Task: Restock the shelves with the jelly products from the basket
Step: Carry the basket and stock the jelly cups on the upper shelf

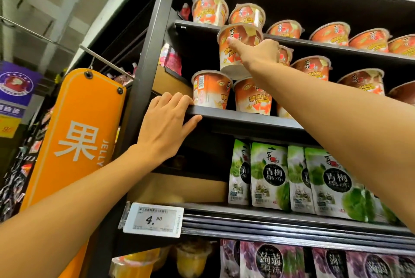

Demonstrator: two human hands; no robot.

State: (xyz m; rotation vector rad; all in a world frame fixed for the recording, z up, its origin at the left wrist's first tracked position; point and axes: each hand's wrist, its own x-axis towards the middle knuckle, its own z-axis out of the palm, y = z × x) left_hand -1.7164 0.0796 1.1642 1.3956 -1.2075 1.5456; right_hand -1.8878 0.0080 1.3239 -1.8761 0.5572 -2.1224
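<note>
Two hands are in view. My right hand (258, 53) is raised and grasps an orange jelly cup (229, 65). The thumb lies across its printed wall and the other fingers are hidden behind it. This cup is upright, level with the front edge of the upper shelf (323, 47), and sits directly above the lower cups (211, 89), a pair standing side by side at the left end of the middle shelf (242, 119). Its base appears to meet the rims of that pair, though contact cannot be confirmed from this angle.

My left hand (166, 125) clasps the front lip of the middle shelf, fingers curled over the top and thumb pressed along the underside. More orange cups (330, 33) stand in a row on the upper shelf, and others stand farther right on the middle shelf.

Green pouches (269, 176) stand upright on the shelf below, beside a white price tag (153, 219) reading 4.90. Purple pouches (271, 259) fill the lowest visible level. An orange sign (78, 138) marked JELLY is fixed left of the frame upright.
</note>
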